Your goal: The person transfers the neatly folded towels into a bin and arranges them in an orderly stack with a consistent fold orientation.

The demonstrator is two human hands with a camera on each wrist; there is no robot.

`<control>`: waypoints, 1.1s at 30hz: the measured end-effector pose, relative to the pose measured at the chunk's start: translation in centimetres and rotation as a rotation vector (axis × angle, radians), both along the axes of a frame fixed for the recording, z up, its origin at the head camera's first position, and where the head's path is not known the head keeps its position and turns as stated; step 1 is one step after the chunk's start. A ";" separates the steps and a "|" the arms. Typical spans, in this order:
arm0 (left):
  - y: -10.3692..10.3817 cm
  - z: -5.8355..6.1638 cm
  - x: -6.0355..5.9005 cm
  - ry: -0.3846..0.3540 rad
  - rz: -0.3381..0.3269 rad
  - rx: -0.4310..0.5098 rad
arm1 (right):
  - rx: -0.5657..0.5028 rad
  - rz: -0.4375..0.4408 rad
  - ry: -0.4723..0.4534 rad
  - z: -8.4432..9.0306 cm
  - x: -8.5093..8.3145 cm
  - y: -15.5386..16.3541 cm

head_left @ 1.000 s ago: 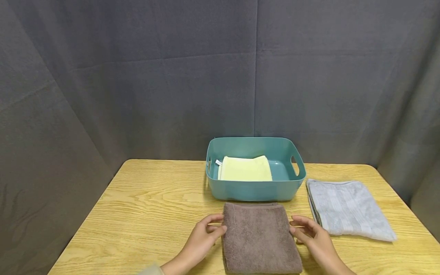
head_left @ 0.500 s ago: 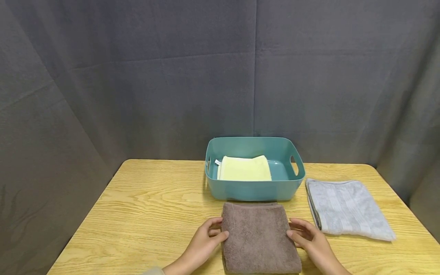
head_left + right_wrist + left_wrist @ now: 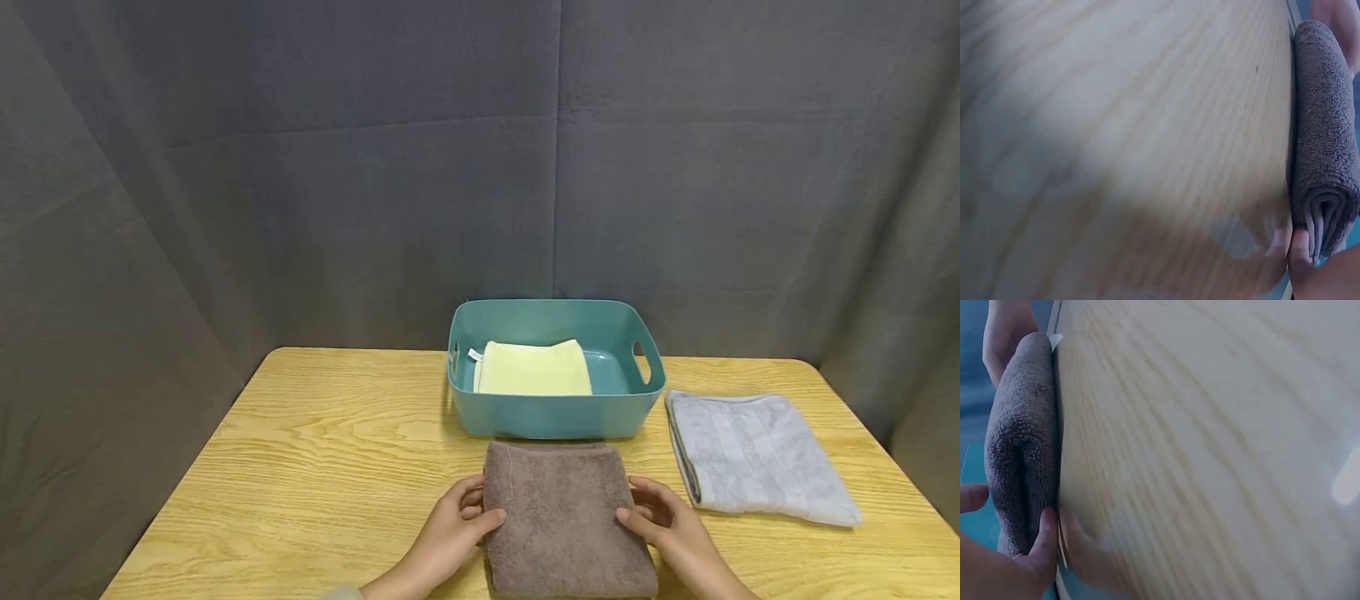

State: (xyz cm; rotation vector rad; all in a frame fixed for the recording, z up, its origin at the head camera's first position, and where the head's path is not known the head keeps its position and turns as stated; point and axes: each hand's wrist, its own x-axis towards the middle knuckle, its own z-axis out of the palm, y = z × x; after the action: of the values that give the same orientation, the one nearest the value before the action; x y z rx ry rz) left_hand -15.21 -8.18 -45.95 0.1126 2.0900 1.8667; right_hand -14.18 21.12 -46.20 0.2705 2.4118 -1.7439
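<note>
backdrop: dark grey creased curtain (image 3: 337, 167) | furniture: light wooden table (image 3: 337, 450) | floor: apparently unseen

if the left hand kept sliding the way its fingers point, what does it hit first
Almost at once, the brown towel: the left hand already grips its left edge, thumb on top, fingers pointing right. Past the towel, probably the right hand on the opposite edge.

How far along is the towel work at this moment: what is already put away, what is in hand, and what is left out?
Done: a folded yellow towel lies inside the teal basket. In hand: the folded brown towel lies on the table in front of the basket, the left hand and right hand gripping its two side edges. Left: the grey towel lies folded to the basket's right, untouched.
</note>
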 end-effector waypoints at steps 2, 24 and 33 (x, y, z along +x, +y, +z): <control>0.2 0.0 -0.1 -0.019 0.002 -0.003 | 0.008 0.013 -0.009 0.0 -0.1 0.0; 1.0 0.0 -0.3 -0.022 -0.049 0.041 | 0.172 0.099 -0.091 1.1 -1.1 0.0; 0.8 0.2 0.1 -0.010 -0.041 0.033 | 0.132 0.076 -0.081 1.0 -0.8 -0.1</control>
State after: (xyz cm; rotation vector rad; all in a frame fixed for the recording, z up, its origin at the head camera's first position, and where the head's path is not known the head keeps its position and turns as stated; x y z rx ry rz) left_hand -15.15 -7.36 -45.71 0.1528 2.0355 1.8746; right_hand -14.98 20.99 -45.20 0.2554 2.4485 -1.5159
